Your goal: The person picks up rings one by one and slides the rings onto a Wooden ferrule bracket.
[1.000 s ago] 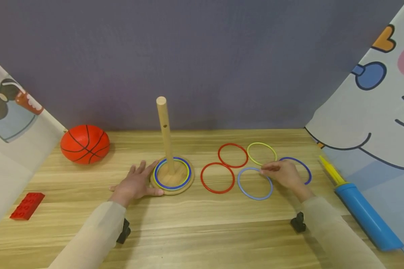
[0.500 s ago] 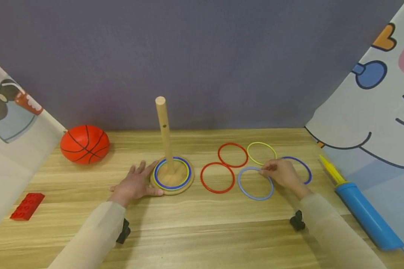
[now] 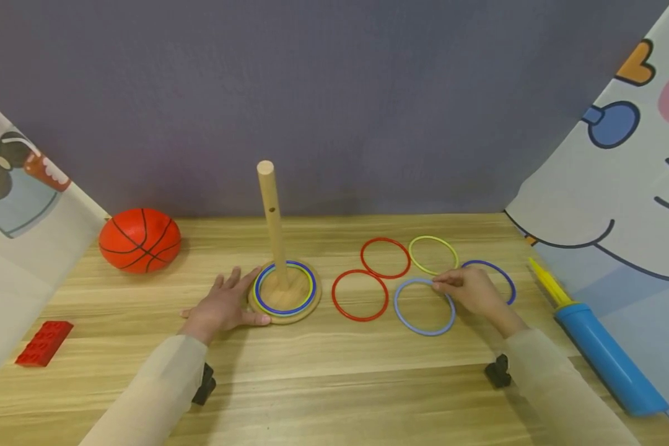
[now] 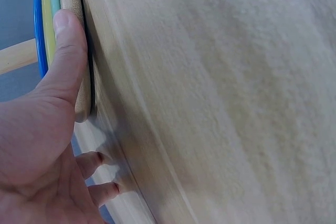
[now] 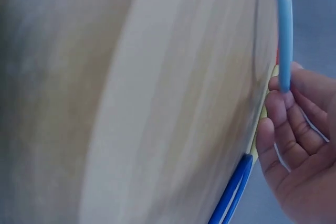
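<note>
My left hand [image 3: 221, 306] lies with fingers spread beside a round wooden base [image 3: 318, 296]. In the left wrist view, its thumb [image 4: 69, 51] rests against the edge of that base. From the base rises a wooden peg [image 3: 274, 229], ringed at the bottom by a blue ring [image 3: 285, 313] with yellow and green ones under it. A light blue ring [image 3: 424, 333] is pinched between the thumb and fingers of my right hand [image 3: 472, 291]. In the right wrist view, the pinched light blue ring [image 5: 284, 30] stands slightly off the tabletop.
Two red rings [image 3: 360, 319] [image 3: 386, 276], a yellow ring [image 3: 433, 237] and a dark blue ring [image 3: 493, 266] lie around my right hand. A blue pump [image 3: 607, 356] lies far right. At left are a red ball [image 3: 140, 240] and a red toy brick [image 3: 44, 343]. A grey wall [image 3: 334, 111] stands behind.
The light blue ring has shifted slightly right and towards me, pinched in my right hand. My left hand and the wooden base have stayed put.
</note>
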A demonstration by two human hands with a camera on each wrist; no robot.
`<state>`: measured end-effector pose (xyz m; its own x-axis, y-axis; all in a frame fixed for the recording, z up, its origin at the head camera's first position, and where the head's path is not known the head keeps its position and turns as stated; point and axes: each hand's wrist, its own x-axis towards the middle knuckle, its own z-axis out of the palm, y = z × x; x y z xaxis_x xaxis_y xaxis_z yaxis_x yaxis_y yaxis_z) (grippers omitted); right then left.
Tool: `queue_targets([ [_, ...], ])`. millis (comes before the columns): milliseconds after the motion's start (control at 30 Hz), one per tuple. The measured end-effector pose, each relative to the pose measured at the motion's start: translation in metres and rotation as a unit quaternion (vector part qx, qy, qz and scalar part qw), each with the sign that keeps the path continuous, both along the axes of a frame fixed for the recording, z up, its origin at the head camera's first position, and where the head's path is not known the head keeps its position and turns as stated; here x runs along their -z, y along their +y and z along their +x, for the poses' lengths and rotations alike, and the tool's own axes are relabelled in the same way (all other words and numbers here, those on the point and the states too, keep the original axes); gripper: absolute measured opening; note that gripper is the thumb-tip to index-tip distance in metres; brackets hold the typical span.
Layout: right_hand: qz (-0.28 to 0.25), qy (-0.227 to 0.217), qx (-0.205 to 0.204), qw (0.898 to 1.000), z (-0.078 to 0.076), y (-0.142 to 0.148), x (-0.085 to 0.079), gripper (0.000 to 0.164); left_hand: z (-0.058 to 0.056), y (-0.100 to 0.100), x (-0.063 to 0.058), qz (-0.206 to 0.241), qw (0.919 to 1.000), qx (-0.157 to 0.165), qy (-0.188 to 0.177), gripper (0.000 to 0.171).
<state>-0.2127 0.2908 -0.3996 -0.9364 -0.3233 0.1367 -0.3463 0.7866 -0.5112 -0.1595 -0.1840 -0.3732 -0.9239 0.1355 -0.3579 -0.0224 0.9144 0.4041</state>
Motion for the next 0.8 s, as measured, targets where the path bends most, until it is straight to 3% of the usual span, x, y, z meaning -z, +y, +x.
queue_targets([
  [467, -0.001, -0.023, 0.012, 1.000, 0.0003, -0.0046, -0.0004, 0.016, 0.0009, 0.0006, -0.0002, -0.001, 1.0000, 0.000, 0.001, 0.115],
  [800, -0.005, 0.005, -0.004, 1.000, 0.0009, -0.0038, -0.0002, 0.014, 0.0003, 0.0003, -0.0002, -0.004, 1.0000, 0.002, 0.000, 0.113],
])
